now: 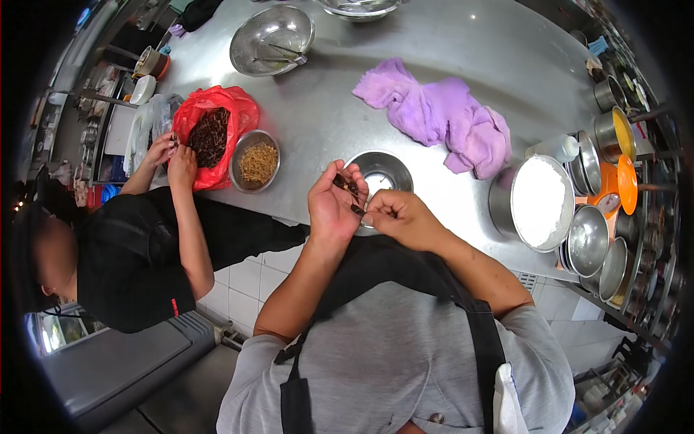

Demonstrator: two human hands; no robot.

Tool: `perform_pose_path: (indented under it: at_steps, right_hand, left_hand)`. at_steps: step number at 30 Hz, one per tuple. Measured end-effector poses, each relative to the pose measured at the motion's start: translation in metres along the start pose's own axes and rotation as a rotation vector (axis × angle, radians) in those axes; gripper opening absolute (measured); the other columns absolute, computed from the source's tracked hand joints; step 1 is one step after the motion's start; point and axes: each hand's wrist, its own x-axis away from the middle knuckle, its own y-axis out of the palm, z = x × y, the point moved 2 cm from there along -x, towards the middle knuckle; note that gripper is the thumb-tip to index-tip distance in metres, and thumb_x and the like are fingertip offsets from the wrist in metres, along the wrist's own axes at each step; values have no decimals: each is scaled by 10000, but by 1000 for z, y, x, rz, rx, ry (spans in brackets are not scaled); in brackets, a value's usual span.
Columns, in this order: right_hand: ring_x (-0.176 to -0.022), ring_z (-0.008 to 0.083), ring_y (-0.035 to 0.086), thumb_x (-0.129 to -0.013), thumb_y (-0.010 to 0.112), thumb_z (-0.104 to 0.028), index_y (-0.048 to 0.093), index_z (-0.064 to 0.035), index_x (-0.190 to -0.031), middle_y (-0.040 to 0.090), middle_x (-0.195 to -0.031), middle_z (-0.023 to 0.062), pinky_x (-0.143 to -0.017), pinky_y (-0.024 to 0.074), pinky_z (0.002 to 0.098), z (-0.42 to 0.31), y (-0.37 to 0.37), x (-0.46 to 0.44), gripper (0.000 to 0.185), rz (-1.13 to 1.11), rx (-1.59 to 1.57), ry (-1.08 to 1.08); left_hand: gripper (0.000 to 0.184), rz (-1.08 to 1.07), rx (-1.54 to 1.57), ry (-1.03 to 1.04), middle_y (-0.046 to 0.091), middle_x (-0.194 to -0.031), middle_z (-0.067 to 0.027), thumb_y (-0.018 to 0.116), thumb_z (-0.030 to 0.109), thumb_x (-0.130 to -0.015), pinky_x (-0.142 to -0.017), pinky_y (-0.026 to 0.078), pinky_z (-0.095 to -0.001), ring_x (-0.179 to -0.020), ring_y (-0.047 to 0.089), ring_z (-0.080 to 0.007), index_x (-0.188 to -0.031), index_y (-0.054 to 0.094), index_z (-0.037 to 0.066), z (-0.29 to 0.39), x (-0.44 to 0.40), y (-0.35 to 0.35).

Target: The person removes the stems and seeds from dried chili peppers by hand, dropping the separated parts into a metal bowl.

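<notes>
My left hand [331, 210] is turned palm up and cupped, with a few dark red dried chilies [346, 186] lying in the palm and fingers. With thumb and fingertips pressed together, my right hand [406, 219] pinches a dried chili [357, 210] at the edge of the left palm. Just beyond both hands stands a small steel bowl [395, 168], partly hidden by them. To the left, a co-worker's two hands [182, 168] are over a red plastic bag [242, 105] full of dried chilies [209, 137].
A steel bowl of yellowish bits [258, 162] sits beside the bag. Farther back are a perforated colander [271, 32] with tongs and a crumpled purple towel [441, 108]. At right stand a large pot of white powder [542, 205], a squeeze bottle [562, 147] and stacked bowls [587, 239].
</notes>
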Motion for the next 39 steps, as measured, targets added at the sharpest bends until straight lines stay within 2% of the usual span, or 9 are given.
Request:
perform_pose_path:
  at_steps: [5, 9, 17, 20, 23, 27, 29, 32, 39]
  right_hand:
    - [-447, 19, 289, -872, 617, -122, 556, -67, -814, 378, -556, -74, -413, 205, 207, -10, -20, 5, 101, -38, -593, 277]
    - [-422, 18, 262, -875, 602, -135, 554, -79, -819, 357, -537, -80, -397, 191, 201, -8, -33, 1, 92, 61, -531, 340]
    - [-467, 13, 323, -898, 609, -168, 572, -72, -909, 395, -572, -79, -419, 240, 184, 0, -29, -4, 104, 100, -720, 353]
    - [-699, -1, 473, -925, 600, -154, 581, -40, -1112, 589, -776, -39, -612, 369, 171, 9, -19, -7, 219, 141, -359, -41]
    - [-695, -1, 472, -930, 597, -156, 588, -37, -1075, 591, -769, -31, -610, 373, 172, 6, -23, -7, 188, 123, 1, -9]
    - [-590, 14, 428, -934, 594, -193, 589, -47, -954, 517, -675, -44, -527, 342, 178, 9, -22, -13, 147, 214, 20, -88]
    - [-501, 31, 345, -927, 597, -253, 550, -85, -850, 401, -575, -46, -431, 257, 203, 9, -21, -12, 191, 101, -699, 470]
    - [-452, 42, 291, -929, 588, -301, 512, -115, -816, 407, -591, -45, -395, 203, 213, 25, -28, -8, 230, -86, -976, 600]
    - [-417, 45, 347, -881, 570, -144, 533, -75, -854, 502, -657, 7, -367, 223, 204, 14, -37, -7, 83, 169, -921, 360]
  left_hand:
    - [134, -61, -165, -50, 559, -762, -49, 503, 207, -956, -483, 381, -241, -590, 483, -128, -983, 548, 84, 0, -1, -4]
    - [138, -226, -585, 56, 495, -663, -16, 502, 164, -961, -385, 274, -203, -475, 376, -65, -1039, 544, 59, -7, 24, 2]
    - [132, -319, -828, 42, 483, -652, 7, 542, 168, -952, -401, 266, -185, -473, 368, -41, -1003, 550, 47, -9, 32, 5]
    - [119, -309, -782, 29, 478, -643, 8, 545, 174, -952, -400, 265, -187, -471, 368, -43, -959, 541, 55, -9, 34, 7]
    - [130, -273, -801, 1, 480, -643, 9, 549, 193, -953, -400, 264, -193, -466, 356, -44, -926, 538, 66, -11, 35, 10]
    - [126, -232, -958, 80, 501, -647, 9, 572, 182, -940, -444, 306, -194, -505, 400, -42, -916, 564, 58, -12, 32, 5]
    - [119, -284, -1304, 416, 552, -680, -2, 595, 149, -923, -532, 388, -209, -590, 482, -56, -929, 590, 30, -13, 31, 1]
    - [109, -382, -1494, 590, 577, -714, 0, 597, 105, -911, -621, 438, -229, -671, 531, -76, -944, 599, 1, -11, 34, 0]
    - [305, -327, -1427, 270, 616, -874, -30, 590, 61, -898, -676, 443, -225, -754, 543, -82, -1189, 543, -18, -8, 24, -4]
